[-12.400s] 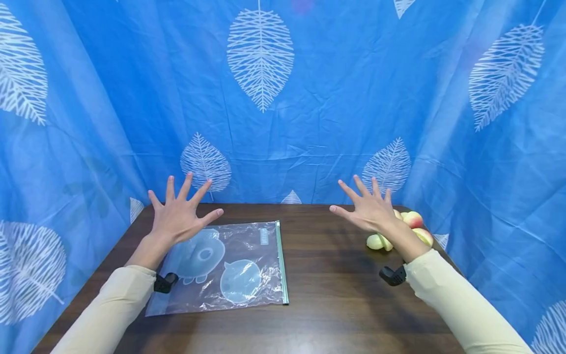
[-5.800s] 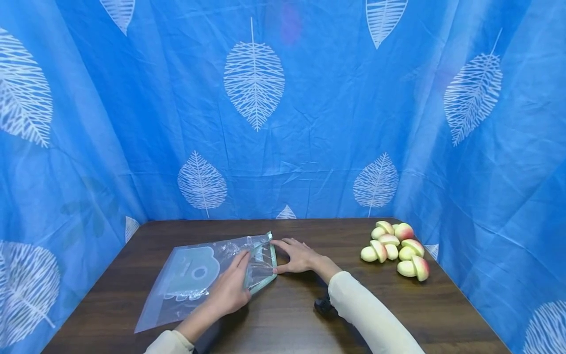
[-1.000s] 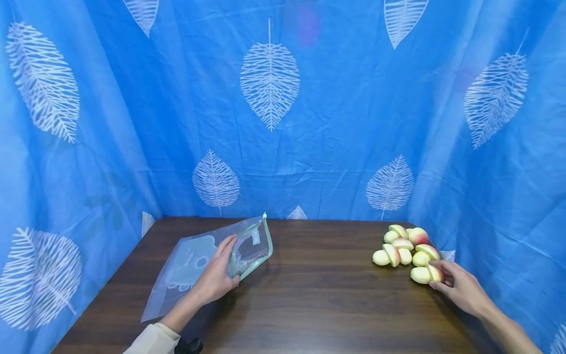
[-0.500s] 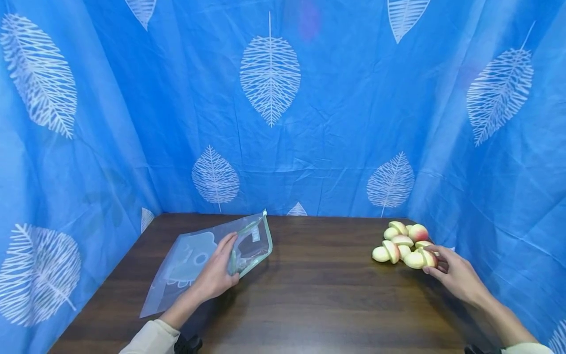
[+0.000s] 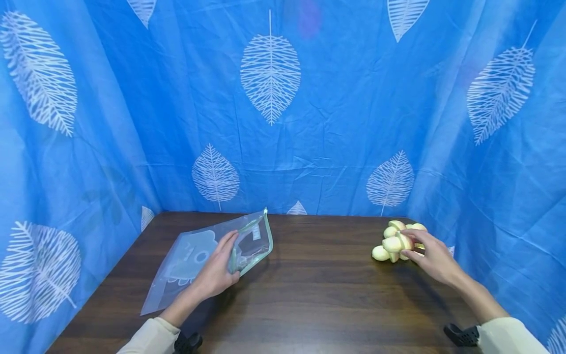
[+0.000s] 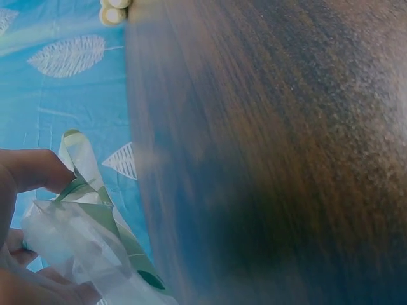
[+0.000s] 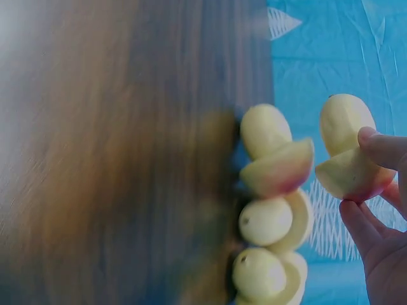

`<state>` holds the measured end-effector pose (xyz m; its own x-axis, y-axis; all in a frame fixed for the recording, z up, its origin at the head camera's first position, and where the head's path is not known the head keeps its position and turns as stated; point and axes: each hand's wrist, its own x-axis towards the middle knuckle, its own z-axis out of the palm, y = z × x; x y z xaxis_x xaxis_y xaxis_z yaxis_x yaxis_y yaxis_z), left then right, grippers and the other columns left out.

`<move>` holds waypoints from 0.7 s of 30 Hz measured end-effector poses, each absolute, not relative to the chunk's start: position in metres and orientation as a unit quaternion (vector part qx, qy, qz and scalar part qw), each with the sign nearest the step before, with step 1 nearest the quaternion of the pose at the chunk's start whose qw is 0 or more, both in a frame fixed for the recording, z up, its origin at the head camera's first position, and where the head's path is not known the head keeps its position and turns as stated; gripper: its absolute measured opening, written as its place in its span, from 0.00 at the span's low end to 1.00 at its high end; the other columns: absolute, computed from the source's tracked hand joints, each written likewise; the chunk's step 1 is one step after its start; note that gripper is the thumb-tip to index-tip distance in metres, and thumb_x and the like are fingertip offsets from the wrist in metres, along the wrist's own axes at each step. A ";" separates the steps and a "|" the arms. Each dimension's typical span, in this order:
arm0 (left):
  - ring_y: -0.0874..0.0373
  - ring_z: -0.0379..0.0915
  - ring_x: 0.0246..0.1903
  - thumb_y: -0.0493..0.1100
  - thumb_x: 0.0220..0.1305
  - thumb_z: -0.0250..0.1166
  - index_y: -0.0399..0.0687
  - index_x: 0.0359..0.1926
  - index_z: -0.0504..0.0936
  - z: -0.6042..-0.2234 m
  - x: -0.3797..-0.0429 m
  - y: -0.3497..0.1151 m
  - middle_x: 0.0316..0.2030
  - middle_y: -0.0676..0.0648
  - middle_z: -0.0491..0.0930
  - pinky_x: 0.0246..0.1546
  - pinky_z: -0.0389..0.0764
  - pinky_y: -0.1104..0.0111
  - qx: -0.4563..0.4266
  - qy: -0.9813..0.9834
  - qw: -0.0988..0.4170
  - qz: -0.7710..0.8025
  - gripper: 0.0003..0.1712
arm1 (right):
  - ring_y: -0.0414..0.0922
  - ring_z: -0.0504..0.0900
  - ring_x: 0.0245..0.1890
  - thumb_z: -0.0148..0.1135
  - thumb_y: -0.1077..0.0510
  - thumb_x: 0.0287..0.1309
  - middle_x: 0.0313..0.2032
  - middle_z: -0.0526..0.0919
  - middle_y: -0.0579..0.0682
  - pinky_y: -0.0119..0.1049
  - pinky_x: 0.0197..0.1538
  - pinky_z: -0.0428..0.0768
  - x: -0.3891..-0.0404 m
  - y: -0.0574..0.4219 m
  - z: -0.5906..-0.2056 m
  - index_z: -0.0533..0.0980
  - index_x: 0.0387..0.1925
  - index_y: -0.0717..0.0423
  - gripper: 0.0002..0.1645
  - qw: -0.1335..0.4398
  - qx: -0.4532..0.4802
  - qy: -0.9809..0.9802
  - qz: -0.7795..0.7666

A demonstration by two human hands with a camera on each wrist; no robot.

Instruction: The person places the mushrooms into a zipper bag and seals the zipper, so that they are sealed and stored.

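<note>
My left hand (image 5: 215, 272) grips a clear zip bag (image 5: 183, 258) at its green-edged mouth, which stands apart and faces right. In the left wrist view, fingers bend round the crumpled clear plastic (image 6: 79, 235) and the green strip. At the right, my right hand (image 5: 435, 259) pinches a toy mushroom (image 7: 346, 124) by its red-tinged cap, its pale yellow stem pointing left in the head view. The held mushroom overlaps the group of similar mushrooms (image 5: 380, 253) behind it and hides part of them. A gap shows between it and the others in the right wrist view.
The dark wooden table (image 5: 309, 295) carries the bag at left and several mushrooms at far right. A blue curtain (image 5: 327, 123) with white leaf prints hangs behind the table and along both sides. Black wrist cameras (image 5: 461, 335) sit at the cuffs.
My right hand took hold of the nearest mushroom and has moved it left and away from me, over the group. Earlier, both hands were at the bag, whose mouth was spread; the left still holds it.
</note>
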<state>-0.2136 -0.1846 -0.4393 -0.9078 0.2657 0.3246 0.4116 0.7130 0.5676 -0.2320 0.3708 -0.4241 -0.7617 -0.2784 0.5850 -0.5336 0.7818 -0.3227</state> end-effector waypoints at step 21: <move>0.38 0.64 0.68 0.25 0.49 0.74 0.36 0.80 0.55 -0.440 -0.213 -0.185 0.78 0.38 0.51 0.35 0.77 0.63 -0.190 -0.917 0.111 -0.333 0.59 | 0.51 0.81 0.48 0.77 0.68 0.55 0.53 0.82 0.57 0.46 0.45 0.86 -0.266 0.303 -0.420 0.78 0.60 0.63 0.30 0.216 0.277 -0.899 0.262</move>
